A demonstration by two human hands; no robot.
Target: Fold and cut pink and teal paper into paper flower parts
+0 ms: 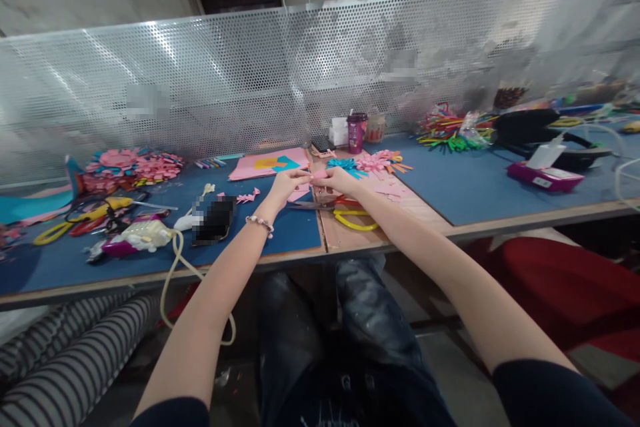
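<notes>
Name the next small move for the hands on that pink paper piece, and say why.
Probably press a fold: left hand and right hand both pinch the pink paper piece between fingertips, above the table. The yellow-handled scissors lie untouched beneath, so cutting seems less likely.

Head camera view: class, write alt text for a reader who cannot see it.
The left hand and right hand pinch a small pink paper piece between them above a blue-topped table. Yellow-handled scissors lie by the hands; a glue gun and pink paper flowers sit to the left, before a perforated metal screen.
</notes>
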